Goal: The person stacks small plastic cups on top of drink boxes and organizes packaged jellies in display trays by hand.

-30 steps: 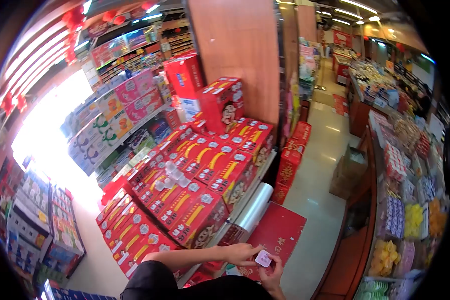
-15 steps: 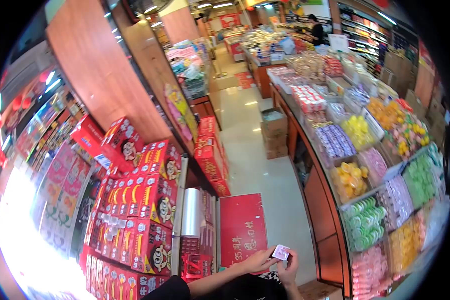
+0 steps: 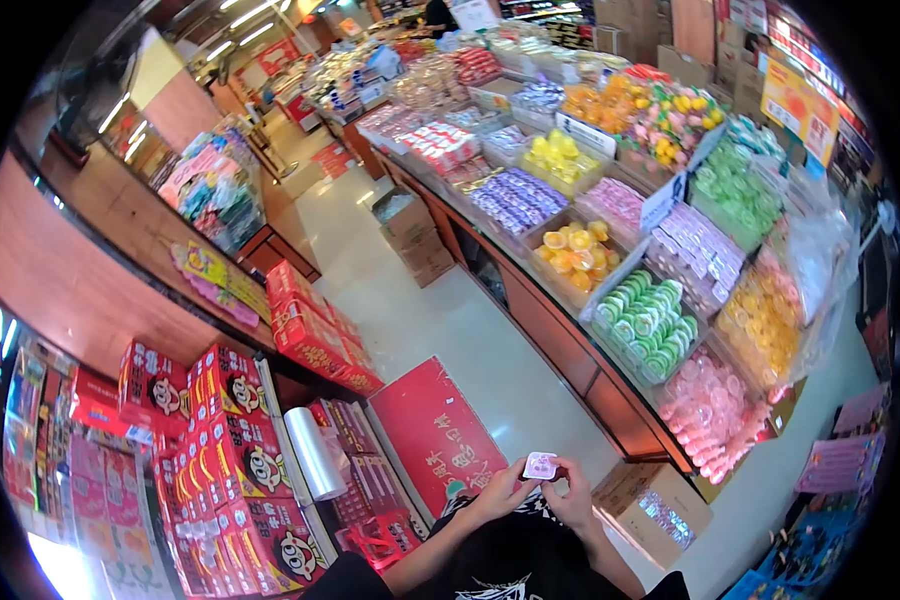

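Observation:
A small, whitish square cup with a pink-printed lid point(image 3: 541, 465) is held up in front of my torso. My left hand point(image 3: 504, 490) pinches its left side. The fingers of my right hand point(image 3: 571, 493) close on its right side, so it sits between both hands. The print is too small to read. Below the hands is my black top with a white pattern. Beyond them on the floor lies a red mat point(image 3: 438, 430) with pale lettering.
On the right stands a long candy counter point(image 3: 640, 415) with bins of green rolls point(image 3: 645, 325), orange sweets point(image 3: 577, 255) and pink sweets point(image 3: 705, 400). A cardboard box point(image 3: 650, 510) sits by its base. Stacked red cartons point(image 3: 235, 480) and a clear plastic roll point(image 3: 313, 453) are at left.
My view has turned to the right, so the counter fills more of it and the cartons have shifted left. Both hands still hold the small cup, its lid facing up.

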`<state>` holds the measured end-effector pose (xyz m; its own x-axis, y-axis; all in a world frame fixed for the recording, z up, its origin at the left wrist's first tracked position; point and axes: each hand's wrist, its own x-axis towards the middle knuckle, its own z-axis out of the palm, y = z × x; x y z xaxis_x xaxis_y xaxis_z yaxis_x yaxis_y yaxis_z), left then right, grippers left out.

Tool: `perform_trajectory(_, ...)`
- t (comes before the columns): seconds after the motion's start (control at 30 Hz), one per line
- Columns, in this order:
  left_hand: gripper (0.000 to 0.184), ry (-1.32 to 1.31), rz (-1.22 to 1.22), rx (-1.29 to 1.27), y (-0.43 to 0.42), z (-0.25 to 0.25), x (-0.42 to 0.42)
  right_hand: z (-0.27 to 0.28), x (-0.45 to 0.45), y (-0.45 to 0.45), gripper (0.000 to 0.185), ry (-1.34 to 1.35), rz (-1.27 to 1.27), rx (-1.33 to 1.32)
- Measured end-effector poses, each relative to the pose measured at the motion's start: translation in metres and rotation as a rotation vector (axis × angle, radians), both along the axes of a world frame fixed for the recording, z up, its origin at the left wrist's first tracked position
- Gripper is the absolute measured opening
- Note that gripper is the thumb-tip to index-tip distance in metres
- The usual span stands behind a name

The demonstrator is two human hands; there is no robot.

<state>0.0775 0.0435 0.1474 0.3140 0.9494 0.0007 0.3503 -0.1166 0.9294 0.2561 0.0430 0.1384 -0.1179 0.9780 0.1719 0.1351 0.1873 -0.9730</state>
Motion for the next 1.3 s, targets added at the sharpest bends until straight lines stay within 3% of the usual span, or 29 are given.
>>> perform_trajectory(0.27,0.038,0.03,-0.027,-0.127,0.014,0.004,-0.004,0.0,-0.014,0.003,0.039,0.06,-0.104,-0.006)
perform_trajectory(0.37,0.039,0.057,0.001,-0.288,0.022,-0.006,-0.017,-0.003,-0.029,0.012,0.039,0.053,-0.134,-0.026)
perform_trajectory(0.5,0.034,-0.011,-0.06,-0.006,0.045,-0.002,-0.035,0.005,-0.047,0.028,0.039,0.072,-0.129,-0.076)
perform_trajectory(0.63,0.033,-0.004,-0.167,-0.299,0.075,-0.005,-0.06,0.022,-0.063,0.045,0.038,-0.018,-0.158,-0.057)
perform_trajectory(0.77,0.039,-0.023,-0.258,0.016,0.104,-0.012,-0.081,0.004,-0.087,0.061,0.035,0.034,-0.225,-0.033)
perform_trajectory(0.9,0.038,-0.047,-0.25,-0.222,0.116,-0.009,-0.108,-0.01,-0.116,0.072,0.034,-0.008,-0.244,-0.034)
perform_trajectory(1.07,0.037,-0.074,-0.135,-0.345,0.125,-0.038,-0.136,0.003,-0.145,0.094,0.032,-0.074,-0.173,-0.046)
perform_trajectory(1.3,0.037,-0.098,-0.261,-0.253,0.16,-0.031,-0.136,-0.009,-0.146,0.109,0.036,-0.181,-0.245,0.004)
